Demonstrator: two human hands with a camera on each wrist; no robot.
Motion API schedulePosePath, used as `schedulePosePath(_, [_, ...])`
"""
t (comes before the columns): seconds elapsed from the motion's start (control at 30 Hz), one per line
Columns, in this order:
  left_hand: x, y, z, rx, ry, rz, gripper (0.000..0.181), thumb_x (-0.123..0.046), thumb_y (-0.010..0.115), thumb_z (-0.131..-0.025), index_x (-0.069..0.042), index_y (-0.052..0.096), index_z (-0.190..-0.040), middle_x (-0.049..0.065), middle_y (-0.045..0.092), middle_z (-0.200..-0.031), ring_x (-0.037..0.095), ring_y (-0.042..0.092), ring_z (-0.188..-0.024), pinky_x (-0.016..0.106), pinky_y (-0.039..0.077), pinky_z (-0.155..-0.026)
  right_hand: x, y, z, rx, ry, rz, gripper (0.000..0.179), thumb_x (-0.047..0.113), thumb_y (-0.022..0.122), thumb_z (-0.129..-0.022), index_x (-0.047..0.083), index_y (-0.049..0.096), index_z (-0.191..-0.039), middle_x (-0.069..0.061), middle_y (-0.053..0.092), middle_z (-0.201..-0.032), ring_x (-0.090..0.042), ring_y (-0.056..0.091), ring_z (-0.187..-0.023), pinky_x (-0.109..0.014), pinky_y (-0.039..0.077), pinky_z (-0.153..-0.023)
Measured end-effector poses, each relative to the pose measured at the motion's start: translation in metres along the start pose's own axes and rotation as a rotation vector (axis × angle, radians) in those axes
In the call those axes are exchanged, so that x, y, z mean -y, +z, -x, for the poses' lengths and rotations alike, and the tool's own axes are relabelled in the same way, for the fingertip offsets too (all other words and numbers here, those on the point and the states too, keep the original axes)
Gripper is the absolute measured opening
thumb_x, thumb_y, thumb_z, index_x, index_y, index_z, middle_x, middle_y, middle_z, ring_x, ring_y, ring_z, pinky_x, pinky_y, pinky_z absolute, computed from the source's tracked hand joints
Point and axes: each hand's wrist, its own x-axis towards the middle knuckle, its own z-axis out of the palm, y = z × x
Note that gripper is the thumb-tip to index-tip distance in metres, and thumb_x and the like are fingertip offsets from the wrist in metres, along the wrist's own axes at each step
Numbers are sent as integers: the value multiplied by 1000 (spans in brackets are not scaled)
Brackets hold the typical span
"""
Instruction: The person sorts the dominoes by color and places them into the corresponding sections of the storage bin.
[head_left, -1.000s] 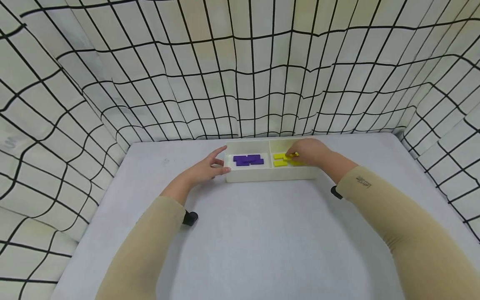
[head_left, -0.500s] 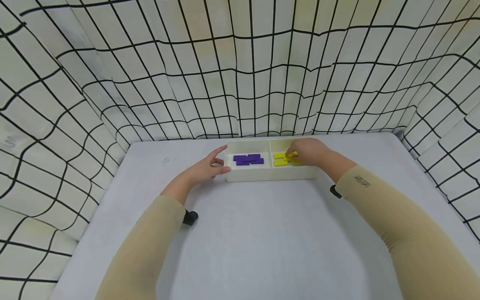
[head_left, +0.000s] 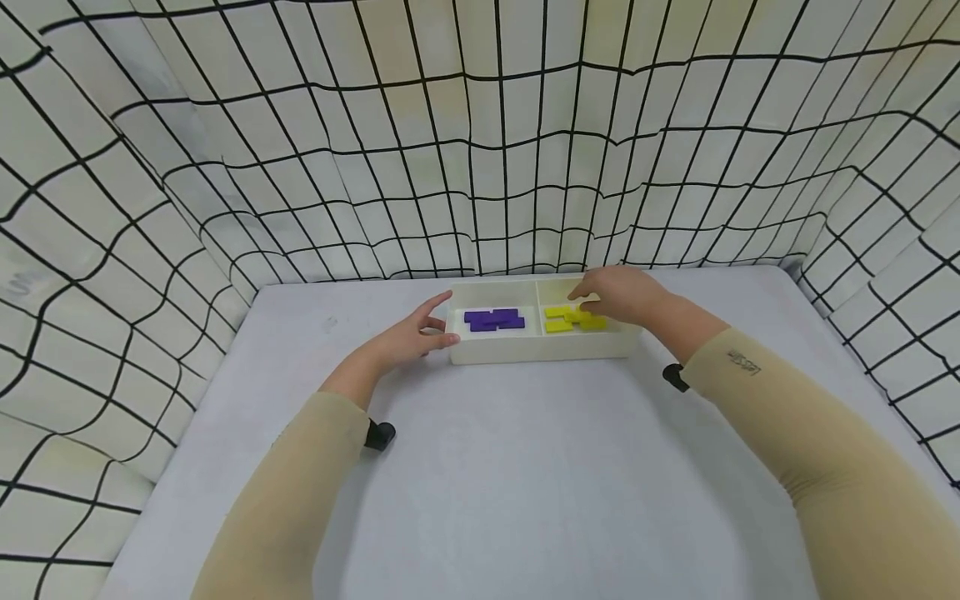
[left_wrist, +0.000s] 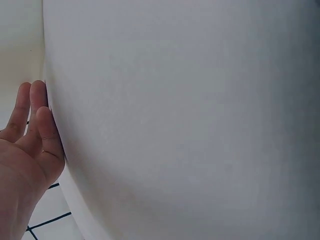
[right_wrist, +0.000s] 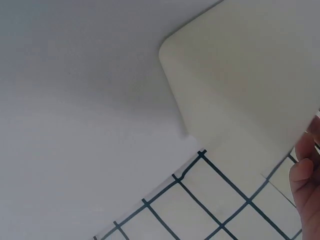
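Note:
A white two-part tray (head_left: 540, 348) stands near the table's far edge. Several purple blocks (head_left: 495, 320) lie in its left compartment, and several yellow blocks (head_left: 558, 326) in the right one. My left hand (head_left: 408, 337) touches the tray's left end with loosely spread fingers; the left wrist view shows the same hand (left_wrist: 30, 155) at the frame's left edge. Over the right compartment, my right hand (head_left: 618, 293) hovers just above the yellow blocks, thumb and finger apart with nothing between them. In the right wrist view part of that hand (right_wrist: 307, 175) shows beside the tray's outer wall (right_wrist: 240, 75).
A white table (head_left: 510, 467) spreads out in front of the tray. Behind it and on both sides rise white walls (head_left: 420, 179) with a black grid of lines.
My right hand has let go of a yellow block and lifted slightly, its fingers parting; the block now lies with the others. The left hand has kept its place at the tray.

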Motion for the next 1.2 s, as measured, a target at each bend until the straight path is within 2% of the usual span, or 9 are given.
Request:
schedulePosePath(0.07, [-1, 0, 0, 6, 0, 4, 86, -44, 66, -94, -51, 7, -155, 13, 35, -153, 35, 42, -136, 54, 37, -107, 0, -1, 2, -12, -12, 1, 32, 23, 69, -95, 18, 70, -127, -3, 64, -130, -29, 55, -125, -49, 44, -103])
schedulePosePath(0.2, [-19, -1, 13, 37, -18, 7, 86, -40, 64, -97, -41, 5, -158, 17, 32, -155, 36, 44, -134, 53, 38, -107, 3, -5, 8, -40, -47, 9, 32, 22, 69, -95, 18, 70, -126, -3, 65, -128, -29, 57, -123, -49, 46, -102])
schedulePosePath(0.3, [-22, -2, 14, 50, -31, 15, 86, -37, 63, -98, -37, 3, -159, 19, 30, -156, 37, 44, -134, 53, 37, -107, 7, -8, 15, -75, -84, 19, 31, 21, 71, -93, 18, 71, -124, -1, 67, -124, -28, 59, -119, -47, 47, -100])
schedulePosePath(0.47, [-3, -3, 0, 35, -16, 25, 86, -40, 64, -96, -45, 3, -157, 16, 30, -156, 36, 46, -132, 54, 38, -107, 13, -9, 27, -108, -106, 49, 31, 22, 73, -91, 19, 72, -122, 0, 69, -120, -25, 61, -117, -45, 49, -98])
schedulePosePath(0.83, [4, -4, -1, 0, 9, 2, 84, -44, 64, -95, -47, 6, -156, 14, 35, -153, 33, 51, -127, 52, 40, -105, 26, -6, 52, -166, -167, 59, 30, 18, 78, -87, 18, 75, -117, 0, 70, -110, -21, 65, -102, -40, 54, -85])
schedulePosePath(1.2, [6, -8, 2, 12, 0, 16, 85, -43, 63, -96, -47, 3, -156, 16, 31, -156, 37, 46, -131, 55, 38, -106, 32, 2, 63, -167, -162, 62, 32, 20, 79, -87, 17, 74, -118, -2, 71, -112, -22, 66, -102, -41, 55, -86])
